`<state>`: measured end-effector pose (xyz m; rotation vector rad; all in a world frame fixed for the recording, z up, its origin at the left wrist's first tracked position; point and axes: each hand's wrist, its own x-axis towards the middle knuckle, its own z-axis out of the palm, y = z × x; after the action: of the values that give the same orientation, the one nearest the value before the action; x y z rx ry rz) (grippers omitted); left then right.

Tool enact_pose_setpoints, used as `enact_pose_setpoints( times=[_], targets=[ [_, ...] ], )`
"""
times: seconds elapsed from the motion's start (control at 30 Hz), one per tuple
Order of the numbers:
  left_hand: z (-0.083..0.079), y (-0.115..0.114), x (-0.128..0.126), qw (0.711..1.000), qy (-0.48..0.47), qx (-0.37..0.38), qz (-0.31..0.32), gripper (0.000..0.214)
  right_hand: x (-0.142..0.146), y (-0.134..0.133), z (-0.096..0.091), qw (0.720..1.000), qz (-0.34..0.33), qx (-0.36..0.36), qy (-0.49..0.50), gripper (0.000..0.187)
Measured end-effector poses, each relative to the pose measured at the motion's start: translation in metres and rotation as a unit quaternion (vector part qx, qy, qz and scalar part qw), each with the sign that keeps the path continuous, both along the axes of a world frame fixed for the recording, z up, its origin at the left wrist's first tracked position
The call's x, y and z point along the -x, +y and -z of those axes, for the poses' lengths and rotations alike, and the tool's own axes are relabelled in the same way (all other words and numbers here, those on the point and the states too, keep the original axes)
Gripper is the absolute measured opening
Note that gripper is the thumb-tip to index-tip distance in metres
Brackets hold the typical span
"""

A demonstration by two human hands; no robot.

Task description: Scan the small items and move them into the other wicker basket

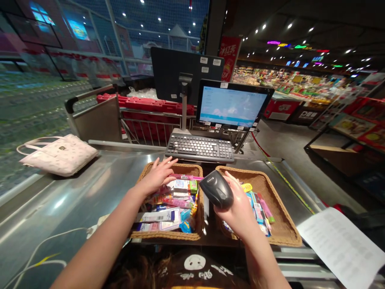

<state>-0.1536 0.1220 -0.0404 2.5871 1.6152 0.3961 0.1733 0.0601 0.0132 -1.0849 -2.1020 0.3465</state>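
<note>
My right hand [237, 198] grips a black handheld barcode scanner [216, 188], its head angled toward the left. The scanner hangs above the gap between two wicker baskets. My left hand [159, 175] rests with fingers apart over the far part of the left wicker basket [167, 236], next to a pink stick-shaped package [188, 177]. That basket holds several small packaged goods [171, 202]. The right wicker basket [281, 208] holds several slim packaged items [258, 210], partly hidden behind my right hand.
A stainless steel counter [60, 200] carries a pale quilted handbag [58, 155] at left. A keyboard [200, 147] and monitor [231, 105] stand beyond the baskets, before a back-to-back screen [180, 72]. A printed paper sheet [339, 245] lies at right. Store shelves stand far right.
</note>
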Motion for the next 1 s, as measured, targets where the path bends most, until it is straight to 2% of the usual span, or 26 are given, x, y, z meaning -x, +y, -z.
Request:
enact_pose_setpoints(
  times=[0.13, 0.27, 0.37, 0.53, 0.63, 0.77, 0.87, 1.0],
  targets=[
    [0.028, 0.001, 0.016, 0.997, 0.015, 0.075, -0.015, 0.033, 0.006, 0.0, 0.001, 1.0, -0.001, 0.014, 0.006, 0.042],
    [0.047, 0.006, 0.025, 0.993, 0.023, 0.111, -0.022, 0.034, 0.01, 0.0, 0.003, 1.0, -0.003, 0.028, 0.008, 0.043],
    [0.056, 0.013, 0.025, 0.995, 0.03, 0.089, -0.044, 0.031, 0.012, 0.001, 0.003, 0.999, 0.002, 0.033, 0.004, 0.042],
    [0.064, 0.028, 0.02, 0.997, 0.046, -0.01, -0.063, 0.021, 0.013, 0.001, 0.004, 1.0, 0.006, 0.029, 0.0, 0.043],
    [0.063, 0.035, 0.012, 0.996, 0.054, -0.033, -0.069, 0.019, 0.008, 0.0, 0.005, 1.0, 0.014, 0.022, 0.001, 0.044],
    [0.051, 0.041, -0.009, 0.998, 0.042, -0.03, -0.047, 0.022, -0.004, -0.002, 0.009, 0.999, 0.044, 0.017, 0.0, 0.051],
    [0.039, 0.044, -0.036, 0.999, 0.035, -0.035, -0.006, 0.024, -0.015, -0.004, 0.01, 0.998, 0.059, 0.018, 0.007, 0.053],
    [0.024, 0.048, -0.086, 0.996, 0.039, -0.036, 0.067, 0.026, -0.03, -0.006, 0.01, 0.997, 0.075, 0.032, 0.009, 0.056]
  ],
)
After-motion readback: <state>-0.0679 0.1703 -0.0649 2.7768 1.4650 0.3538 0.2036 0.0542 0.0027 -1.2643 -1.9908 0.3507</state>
